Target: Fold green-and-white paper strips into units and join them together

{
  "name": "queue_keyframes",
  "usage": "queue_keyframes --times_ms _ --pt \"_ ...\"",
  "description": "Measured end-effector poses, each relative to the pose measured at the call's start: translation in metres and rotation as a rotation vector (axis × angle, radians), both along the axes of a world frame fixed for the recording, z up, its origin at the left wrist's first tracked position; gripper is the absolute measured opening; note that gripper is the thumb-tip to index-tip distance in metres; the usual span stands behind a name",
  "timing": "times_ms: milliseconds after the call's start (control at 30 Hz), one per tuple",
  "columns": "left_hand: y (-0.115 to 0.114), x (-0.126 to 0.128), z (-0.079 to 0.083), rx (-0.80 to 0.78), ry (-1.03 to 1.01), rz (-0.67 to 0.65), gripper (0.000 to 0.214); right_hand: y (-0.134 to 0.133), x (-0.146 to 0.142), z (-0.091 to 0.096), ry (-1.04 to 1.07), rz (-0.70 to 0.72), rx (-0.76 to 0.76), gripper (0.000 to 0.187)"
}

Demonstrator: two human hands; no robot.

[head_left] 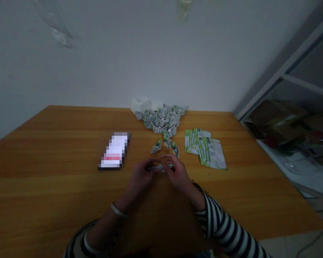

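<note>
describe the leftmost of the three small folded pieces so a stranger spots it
On the wooden table, a big patch of folded printed pieces lies near the wall. Just nearer are three small folded pieces. The leftmost piece slants up to the right, while its two neighbours slant up to the left.

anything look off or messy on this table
The green-and-white sheets right of the folded pieces lie askew, overlapping at uneven angles rather than squared up. The phone screen looks oddly blocky, its contents unreadable. I see nothing spilled.

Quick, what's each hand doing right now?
Left hand: closed, holding a small green-and-white piece by its fingertips.
Right hand: closed, holding the same piece.
</note>
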State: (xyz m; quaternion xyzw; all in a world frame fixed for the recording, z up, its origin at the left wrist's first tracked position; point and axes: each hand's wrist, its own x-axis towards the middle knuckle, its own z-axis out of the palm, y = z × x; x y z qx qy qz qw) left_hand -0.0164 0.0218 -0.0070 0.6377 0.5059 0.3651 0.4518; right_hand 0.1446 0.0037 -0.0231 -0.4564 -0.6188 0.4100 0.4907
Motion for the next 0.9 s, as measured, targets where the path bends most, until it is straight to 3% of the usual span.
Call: queue_keyframes --times_ms 100,167,300,400,500,633,733,900 --pt "0.001 -0.003 -0.003 0.132 0.076 0.029 0.035 -0.001 0.010 0.012 -0.176 0.019 0.050 0.039" --pt "0.002 -0.006 -0.002 0.288 0.159 0.071 0.035 0.002 0.026 0.021 -0.328 -0.045 0.118 0.043" --pt "0.003 -0.007 0.005 0.552 0.343 0.294 0.047 0.015 0.074 0.028 -0.625 -0.476 0.221 0.035" --pt "0.003 -0.006 0.010 0.595 0.355 0.358 0.050 0.025 0.109 0.019 -0.932 -0.526 0.078 0.038" --pt "0.002 -0.006 0.012 0.619 0.333 0.356 0.050 0.028 0.133 0.006 -1.108 -0.582 -0.197 0.062" --pt "0.003 -0.007 0.011 0.608 0.320 0.340 0.050 0.027 0.147 -0.004 -1.141 -0.530 -0.395 0.082" --pt "0.004 -0.008 0.010 0.595 0.310 0.322 0.050 0.026 0.152 -0.010 -1.119 -0.487 -0.404 0.077" --pt "0.005 -0.008 0.005 0.589 0.297 0.320 0.048 0.024 0.154 -0.019 -0.992 -0.544 -0.322 0.063"
